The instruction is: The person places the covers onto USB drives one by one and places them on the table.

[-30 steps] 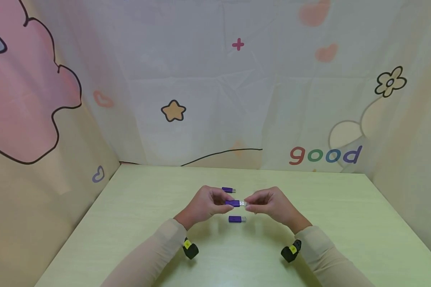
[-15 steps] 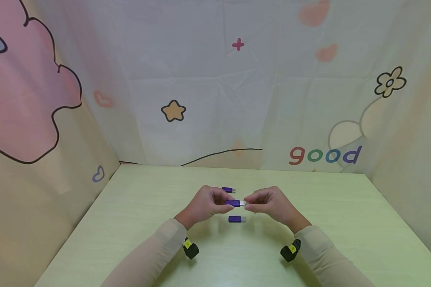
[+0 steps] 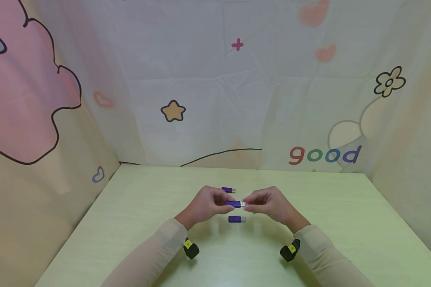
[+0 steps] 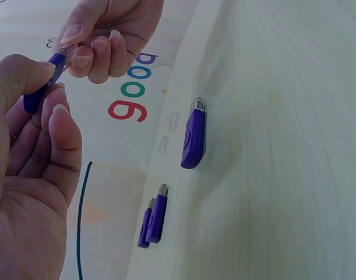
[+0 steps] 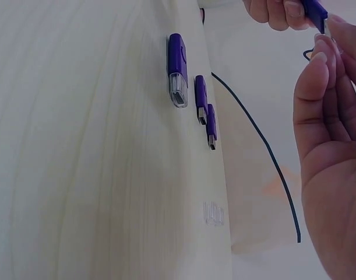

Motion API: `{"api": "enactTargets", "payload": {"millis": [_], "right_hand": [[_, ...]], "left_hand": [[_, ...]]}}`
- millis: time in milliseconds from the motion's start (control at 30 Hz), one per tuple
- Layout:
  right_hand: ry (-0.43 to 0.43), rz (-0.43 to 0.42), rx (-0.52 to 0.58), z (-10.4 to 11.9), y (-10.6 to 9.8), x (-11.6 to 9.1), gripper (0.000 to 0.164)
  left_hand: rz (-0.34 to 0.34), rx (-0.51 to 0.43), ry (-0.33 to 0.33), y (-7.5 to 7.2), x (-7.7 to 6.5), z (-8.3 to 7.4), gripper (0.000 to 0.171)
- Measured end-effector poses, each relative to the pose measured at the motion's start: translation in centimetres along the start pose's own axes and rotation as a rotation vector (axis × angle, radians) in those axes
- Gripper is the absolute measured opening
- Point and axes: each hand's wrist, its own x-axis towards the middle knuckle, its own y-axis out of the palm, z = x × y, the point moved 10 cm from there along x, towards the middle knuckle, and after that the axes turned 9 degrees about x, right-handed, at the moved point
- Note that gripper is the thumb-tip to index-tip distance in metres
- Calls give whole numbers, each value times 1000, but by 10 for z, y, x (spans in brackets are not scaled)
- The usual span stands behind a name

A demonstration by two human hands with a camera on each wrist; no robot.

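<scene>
Raised over the table is a purple USB flash drive, its silver plug pointing right. My left hand pinches its purple body between thumb and fingers. At the plug end, my right hand pinches a small clear cap, mostly hidden by the fingertips; how far it sits over the plug I cannot tell. A capped purple USB drive lies nearer me on the table. Behind the hands is an uncapped drive; the wrist views show another drive beside it.
Two loose clear caps lie on the pale wood-grain table toward its far side, hidden by my right hand in the head view. A printed curtain stands along the table's back edge. Black wrist cameras hang below both sleeves.
My right hand has shifted very slightly left, toward the plug of the held drive. The left hand stays nearly still, and the drives on the table have not moved.
</scene>
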Motion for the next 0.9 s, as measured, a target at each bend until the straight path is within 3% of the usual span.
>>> {"api": "enactTargets", "payload": {"millis": [300,467,900], "right_hand": [[-15,-3,-9,-4,-1,1,17],[-16,0,-10,-3,-1,1,17],[-14,9,-26,0,1,0,18]], "left_hand": [[3,8,-22,1,0,-1,14],[7,9,-13,0,-1,-6,14],[4,8,11,2,2,-1,15]]}}
